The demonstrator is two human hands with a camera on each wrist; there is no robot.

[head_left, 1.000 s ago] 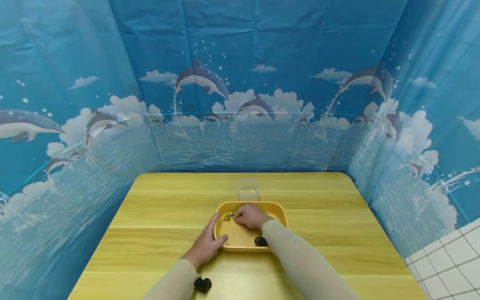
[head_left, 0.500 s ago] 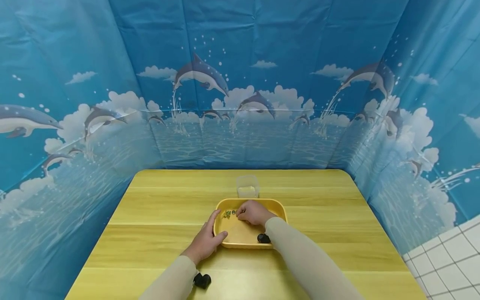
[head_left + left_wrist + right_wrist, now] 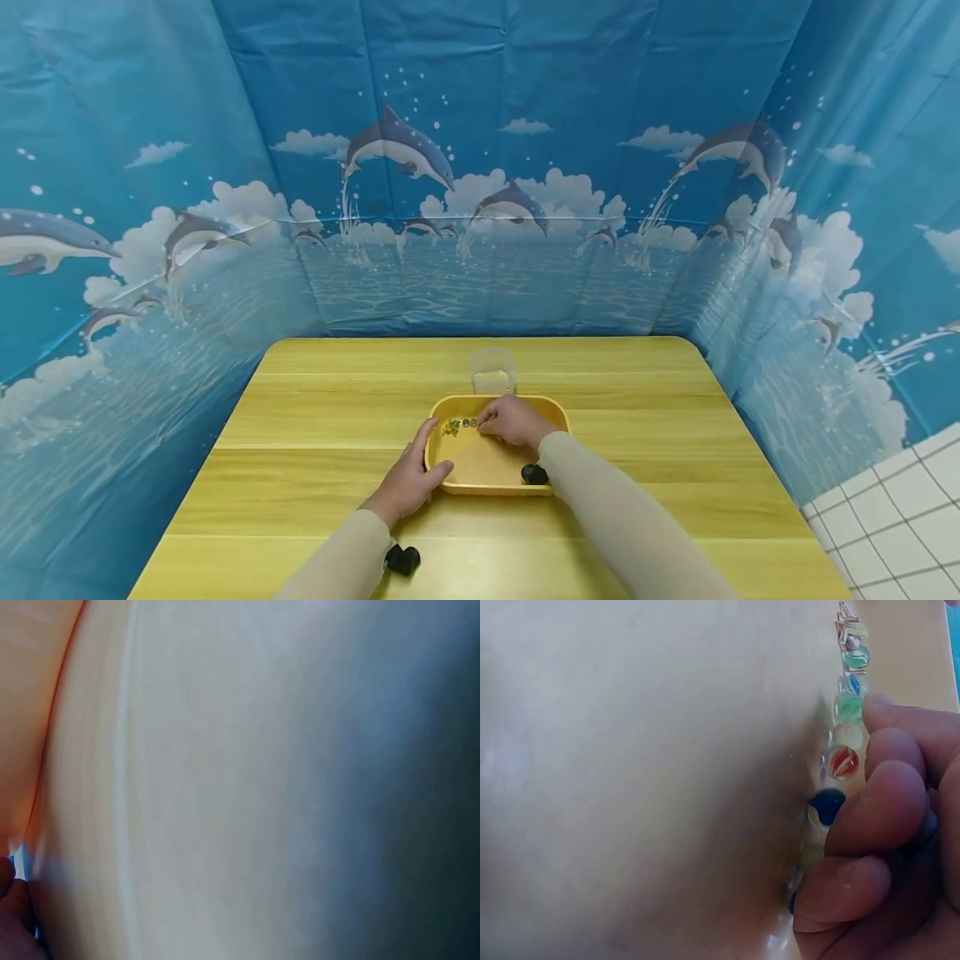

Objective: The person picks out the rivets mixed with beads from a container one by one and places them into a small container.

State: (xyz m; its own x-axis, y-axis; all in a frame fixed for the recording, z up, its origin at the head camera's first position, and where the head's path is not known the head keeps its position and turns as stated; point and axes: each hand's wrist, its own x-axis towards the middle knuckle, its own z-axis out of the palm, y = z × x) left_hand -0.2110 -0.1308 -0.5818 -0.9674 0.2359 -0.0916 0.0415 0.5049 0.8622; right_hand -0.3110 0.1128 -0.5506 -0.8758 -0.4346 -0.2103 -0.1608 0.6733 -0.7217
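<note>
In the head view a yellow-orange tray stands mid-table. My left hand rests along its left side, fingers stretched by the rim and thumb over the front left corner. My right hand reaches inside near the back wall, fingers curled. In the right wrist view its fingers bend over a row of glass marbles; a bluish-grey thing, seemingly a marble, shows between them. A red-streaked marble and a dark blue marble lie beside the fingers. Thin copper-coloured pieces lie by the row's far end.
A clear plastic container stands right behind the tray on the wood-patterned table. Black wrist devices sit at both wrists. Blue dolphin-print curtains close off the back and sides. The left wrist view is mostly blurred.
My right hand has shifted slightly right along the back of the tray. Two marbles now show beside the small pile, where one showed half a second ago. My left hand keeps its place.
</note>
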